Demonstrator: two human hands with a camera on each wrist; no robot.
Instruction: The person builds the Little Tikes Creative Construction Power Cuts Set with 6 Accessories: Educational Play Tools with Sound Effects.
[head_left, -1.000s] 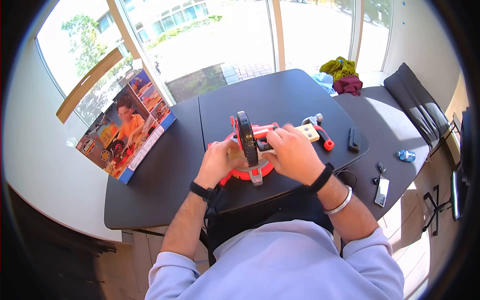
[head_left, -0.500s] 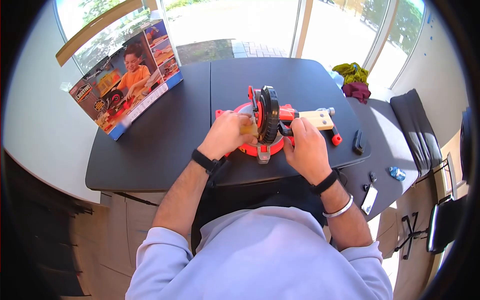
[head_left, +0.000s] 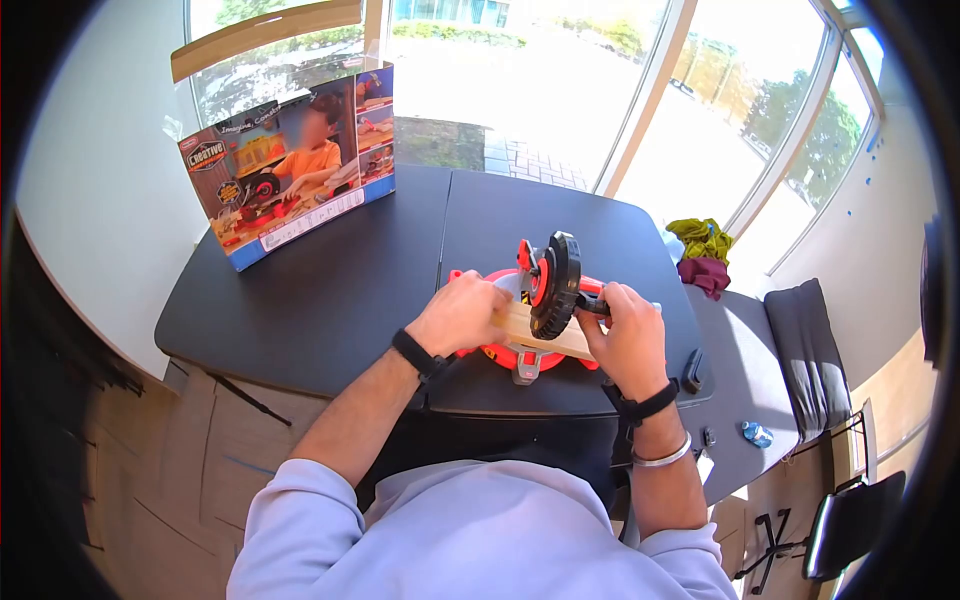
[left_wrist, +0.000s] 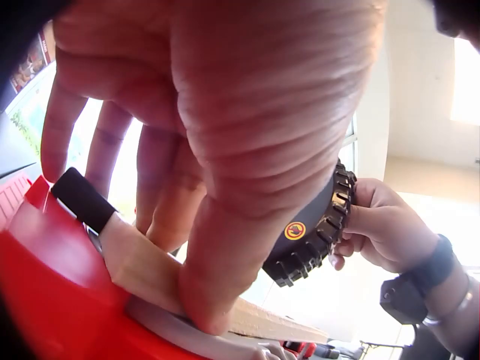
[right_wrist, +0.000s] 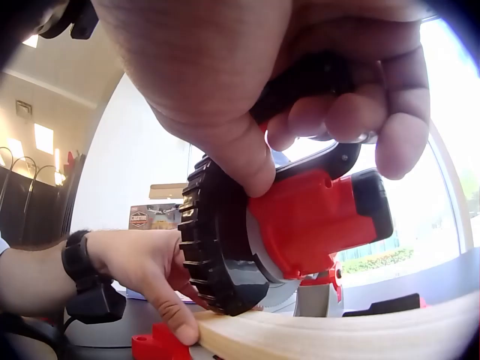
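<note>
A red and black toy miter saw [head_left: 558,285] stands on its round red base [head_left: 497,356] at the table's near side. Across the base lies a pale wooden board [head_left: 568,341], under the ribbed black blade guard [right_wrist: 225,240]. My left hand [head_left: 462,318] pinches the board's left end, thumb on the near side and fingers beyond it. My right hand [head_left: 632,340] grips the saw's black handle [right_wrist: 304,86], its fingers curled round the bar. In the right wrist view the guard's lower edge sits close over the board. The blade itself is mostly hidden.
A large printed toy box [head_left: 290,170] stands at the table's back left. Right of the saw lies a black case [head_left: 692,370]. On the bench beyond are crumpled clothes [head_left: 705,240], a dark cushion [head_left: 800,340] and a water bottle [head_left: 757,434]. An office chair [head_left: 850,525] stands lower right.
The head view has shifted. More of the wooden board now shows beneath the guard, reaching right toward my right hand. The guard looks more tilted. My left hand stays at the board, my right at the handle.
</note>
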